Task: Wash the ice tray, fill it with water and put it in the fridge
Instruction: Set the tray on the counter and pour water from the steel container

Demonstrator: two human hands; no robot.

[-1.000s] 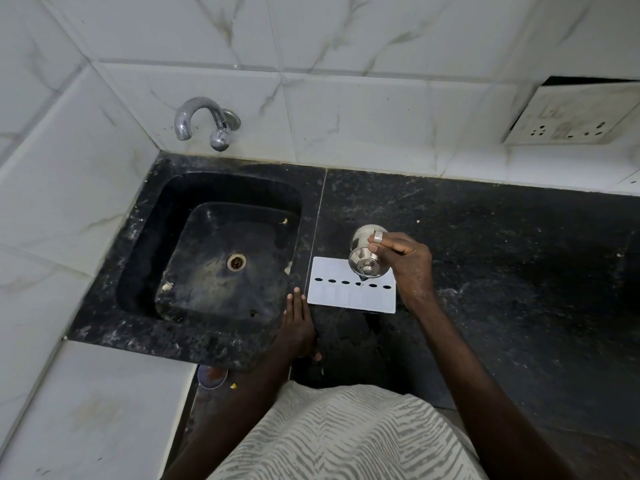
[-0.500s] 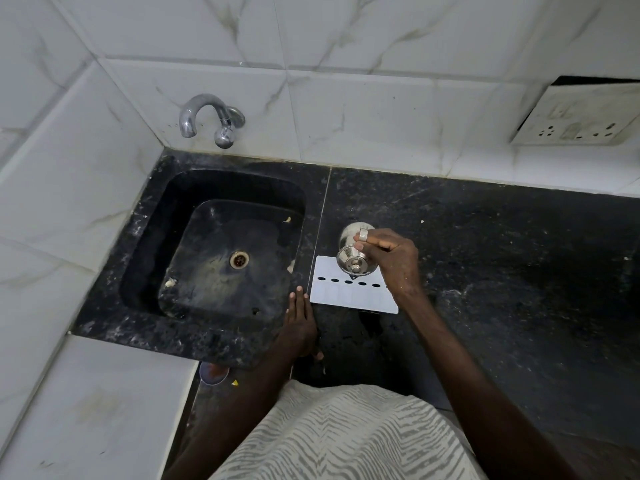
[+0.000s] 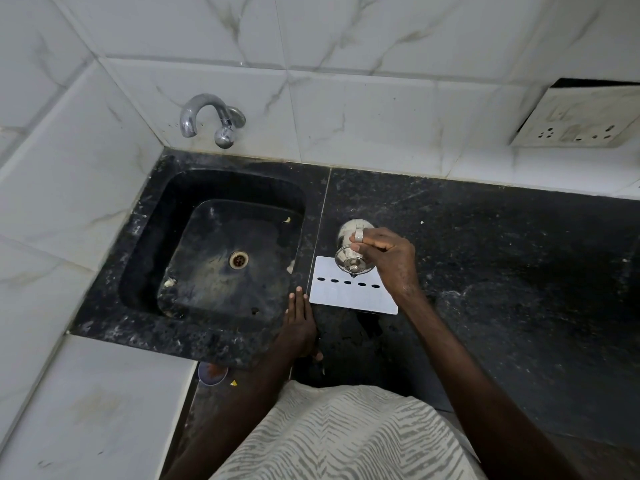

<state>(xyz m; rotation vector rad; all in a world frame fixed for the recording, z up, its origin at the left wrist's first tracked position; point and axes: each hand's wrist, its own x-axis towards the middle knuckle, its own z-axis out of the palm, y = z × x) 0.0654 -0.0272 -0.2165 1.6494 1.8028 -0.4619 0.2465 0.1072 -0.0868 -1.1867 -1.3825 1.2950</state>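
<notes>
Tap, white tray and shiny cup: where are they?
Tap (image 3: 224, 136): head view, round knob.
White tray (image 3: 353, 299): head view, bare flat top.
Shiny cup (image 3: 349, 261): head view, lower round end.

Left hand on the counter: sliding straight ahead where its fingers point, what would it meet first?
Likely the tiled wall: the left hand points along the counter strip between sink and ice tray. It may brush the tray's near corner; depth is unclear.

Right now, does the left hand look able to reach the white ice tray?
Probably yes: the left hand rests flat on the counter beside the ice tray's near left corner, nothing between them.
</notes>
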